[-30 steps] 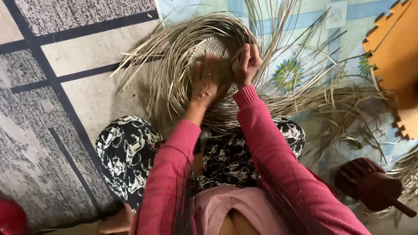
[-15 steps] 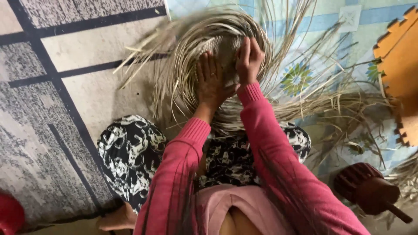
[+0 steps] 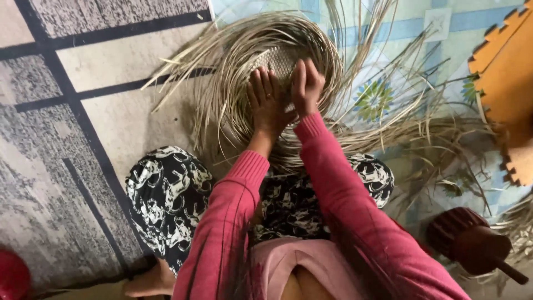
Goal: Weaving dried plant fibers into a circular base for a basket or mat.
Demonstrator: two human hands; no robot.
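A half-woven basket [image 3: 277, 61] of pale straw strips lies on the floor in front of my knees, its woven base in the middle and long loose strands fanning out all round. My left hand [image 3: 265, 100] rests flat on the woven part with fingers together, pressing it. My right hand [image 3: 306, 83] sits beside it, fingers curled over strands at the weave's edge. Both arms wear pink sleeves. What lies under the palms is hidden.
A grey and beige patterned rug [image 3: 72, 111] covers the left. A pale blue flowered mat [image 3: 383, 94] lies under the straw at right. An orange foam puzzle tile [image 3: 508, 83] is at far right. A dark red wooden mallet-like tool [image 3: 472, 241] lies by my right hip.
The view has shifted slightly. Both hands stay on the basket's woven middle; the left hand has flattened and slid a little, the right hand has closed over the strands.
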